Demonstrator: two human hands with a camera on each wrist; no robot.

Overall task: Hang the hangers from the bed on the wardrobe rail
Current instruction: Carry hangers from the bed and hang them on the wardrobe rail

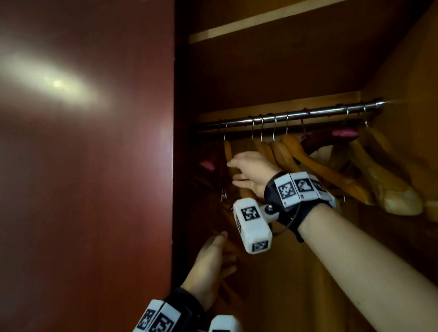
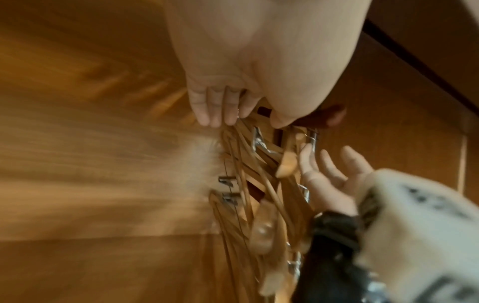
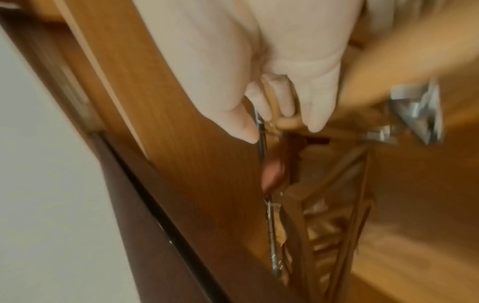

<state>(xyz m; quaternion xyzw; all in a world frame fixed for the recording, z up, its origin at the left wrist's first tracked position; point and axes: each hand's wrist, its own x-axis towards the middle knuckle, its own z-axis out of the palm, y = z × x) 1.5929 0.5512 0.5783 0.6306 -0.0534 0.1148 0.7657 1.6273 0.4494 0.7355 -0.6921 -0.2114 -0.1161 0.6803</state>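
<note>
Both forearms are bare, without sleeves. The right hand has a black band round its wrist, carrying a row of white blocks printed with black square code markings. A white boxy camera housing with the same markings sticks out from the band on a short stalk with a metal screw, and a thin black cable loops beneath. The left hand wears a matching black band with white marked blocks and a white housing.
</note>
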